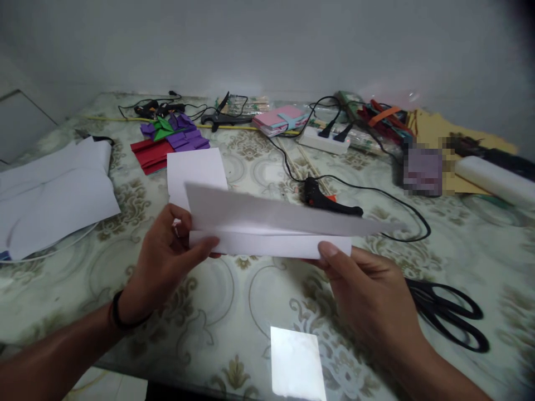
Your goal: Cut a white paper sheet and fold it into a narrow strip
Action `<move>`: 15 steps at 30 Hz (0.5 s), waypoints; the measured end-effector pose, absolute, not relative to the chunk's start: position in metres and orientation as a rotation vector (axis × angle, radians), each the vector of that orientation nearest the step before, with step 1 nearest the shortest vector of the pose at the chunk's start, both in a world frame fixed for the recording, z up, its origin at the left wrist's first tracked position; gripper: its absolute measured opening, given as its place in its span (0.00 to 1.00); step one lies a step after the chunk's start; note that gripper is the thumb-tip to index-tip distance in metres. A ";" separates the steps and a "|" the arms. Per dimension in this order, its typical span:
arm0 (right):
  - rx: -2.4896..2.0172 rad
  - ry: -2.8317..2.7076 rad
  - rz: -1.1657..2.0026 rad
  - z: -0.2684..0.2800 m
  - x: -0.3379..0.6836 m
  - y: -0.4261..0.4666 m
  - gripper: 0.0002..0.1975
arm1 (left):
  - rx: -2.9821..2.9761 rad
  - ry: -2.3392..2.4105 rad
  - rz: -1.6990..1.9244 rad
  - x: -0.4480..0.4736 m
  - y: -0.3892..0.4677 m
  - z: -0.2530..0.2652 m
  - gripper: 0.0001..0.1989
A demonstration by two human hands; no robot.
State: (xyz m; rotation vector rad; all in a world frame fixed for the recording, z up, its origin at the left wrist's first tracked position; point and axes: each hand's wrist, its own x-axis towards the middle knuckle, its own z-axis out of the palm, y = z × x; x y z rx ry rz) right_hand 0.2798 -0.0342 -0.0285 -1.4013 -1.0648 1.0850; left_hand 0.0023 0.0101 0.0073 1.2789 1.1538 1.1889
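Note:
A folded sheet of white paper [267,245] is held up above the table, with a long crease running across it. Its upper flap stands away from the narrow front strip and tapers to a point at the right. My left hand [167,253] pinches the left end, thumb on the front strip. At the right end, my right hand [359,278] grips the strip between thumb and fingers. Behind the left side lies a white paper piece [196,167] on the table. Black-handled scissors [449,312] lie beside my right hand, their blades hidden by it.
A black glue gun [330,200] with a looping cord lies beyond the paper. Further back are a white power strip [324,139], pink folded paper [278,118], and purple [184,138] and red folded papers [150,156]. White sheets [54,189] lie left; a small white square [296,362] lies in front.

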 end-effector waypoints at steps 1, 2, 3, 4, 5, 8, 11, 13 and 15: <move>-1.383 -1.057 1.091 -0.028 0.279 -0.034 0.09 | 1.277 1.146 1.191 0.002 0.011 0.008 0.20; -1.365 -1.052 1.093 -0.027 0.278 -0.033 0.09 | 1.292 1.149 1.173 0.002 0.011 0.008 0.23; -1.347 -1.048 1.090 -0.026 0.276 -0.032 0.08 | 1.325 1.162 1.135 0.001 0.012 0.009 0.25; -1.330 -1.046 1.085 -0.024 0.275 -0.031 0.08 | 1.373 1.185 1.078 0.000 0.012 0.011 0.26; -1.312 -1.042 1.080 -0.022 0.274 -0.029 0.08 | 1.430 1.207 1.011 0.000 0.012 0.012 0.24; -1.224 -0.984 1.074 -0.016 0.271 -0.023 0.06 | 1.598 1.245 0.825 0.000 0.011 0.016 0.12; -1.143 -0.868 1.156 -0.015 0.269 -0.020 0.20 | 1.626 1.287 0.813 0.002 0.008 0.014 0.09; -1.126 -0.833 1.277 -0.018 0.267 -0.020 0.22 | 1.613 1.317 0.854 0.004 0.005 0.010 0.10; -1.154 -0.832 1.420 -0.022 0.264 -0.023 0.18 | 1.638 1.344 0.844 0.006 0.001 0.007 0.11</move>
